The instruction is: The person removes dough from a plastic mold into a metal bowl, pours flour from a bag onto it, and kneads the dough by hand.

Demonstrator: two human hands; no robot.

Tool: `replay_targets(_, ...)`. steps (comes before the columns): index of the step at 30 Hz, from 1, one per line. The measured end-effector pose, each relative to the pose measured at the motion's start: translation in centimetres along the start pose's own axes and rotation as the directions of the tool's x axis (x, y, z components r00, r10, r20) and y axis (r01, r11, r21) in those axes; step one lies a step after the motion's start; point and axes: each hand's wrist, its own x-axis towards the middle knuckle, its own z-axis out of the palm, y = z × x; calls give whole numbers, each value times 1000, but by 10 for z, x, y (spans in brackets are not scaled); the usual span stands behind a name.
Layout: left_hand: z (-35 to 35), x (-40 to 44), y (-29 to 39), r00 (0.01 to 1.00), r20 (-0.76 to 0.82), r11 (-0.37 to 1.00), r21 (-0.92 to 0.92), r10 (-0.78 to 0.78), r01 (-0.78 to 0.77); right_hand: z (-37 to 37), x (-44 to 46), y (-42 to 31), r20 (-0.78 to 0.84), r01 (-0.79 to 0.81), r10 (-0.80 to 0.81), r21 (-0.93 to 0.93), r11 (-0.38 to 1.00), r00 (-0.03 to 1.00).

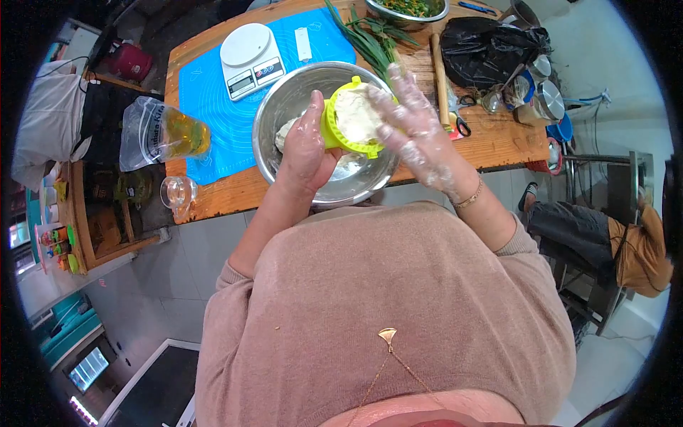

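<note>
A lime-green dumpling mold (329, 128) rests in my left hand (307, 146), whose fingers wrap under it above the bowl. White dough (356, 114) lies across the mold's round face. My right hand (416, 124), coated in flour and sticky dough, is at the mold's right edge with its fingers extended and spread. Whether its fingertips touch the dough I cannot tell. Below both hands is a large steel mixing bowl (265, 153), with more dough (283, 135) showing inside at the left.
A kitchen scale (250, 60) stands on the blue mat (196, 85). At left are a container of yellow oil (186, 134) and a glass cup (178, 192). Leafy greens (370, 39), a rolling pin (440, 78), scissors (463, 127) and a black bag (484, 53) lie at right. Another person (597, 238) sits far right.
</note>
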Motion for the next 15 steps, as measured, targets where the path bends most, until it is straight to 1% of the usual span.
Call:
replay_targets(1, 3, -3, 2, 1000, -7, 1000, 19, 22, -22, -1, 2, 0, -74, -30, 43, 171, 985, 996)
replay_targets(2, 3, -5, 3, 999, -16, 999, 37, 40, -40, -2, 4, 0, -136, -51, 102, 341, 939, 985)
replay_targets(4, -1, -5, -1, 984, -14, 942, 294, 176, -164, -7, 6, 1, -228, -48, 250, 641, 766, 941)
replay_targets(5, -3, -2, -3, 970, 7, 882, 413, 243, -225, 3, 7, 1, -219, -113, 343, 673, 731, 914)
replay_targets(6, -5, 0, -6, 930, 56, 754, 569, 362, -328, 9, 5, 0, -88, -194, 399, 767, 612, 913)
replay_targets(7, -8, 2, -9, 876, 124, 586, 698, 467, -411, 15, 2, -3, 52, -276, 431, 835, 476, 901)
replay_targets(8, -10, 3, -9, 809, 207, 386, 795, 551, -467, 21, 1, -5, 195, -358, 439, 874, 327, 877)
replay_targets(9, -7, 0, -7, 772, 265, 285, 821, 578, -495, 26, 0, -7, 255, -379, 442, 900, 216, 860)
replay_targets(11, -2, -6, -3, 685, 404, -20, 869, 607, -495, 26, 8, -12, 323, -370, 461, 929, 12, 826)
replay_targets(12, 1, -8, -2, 642, 476, -173, 862, 601, -477, 25, 12, -13, 358, -359, 465, 929, -91, 809)
replay_targets(15, 8, -16, 4, 546, 590, -283, 790, 595, -544, 25, 21, -5, 500, -407, 399, 863, -298, 768)
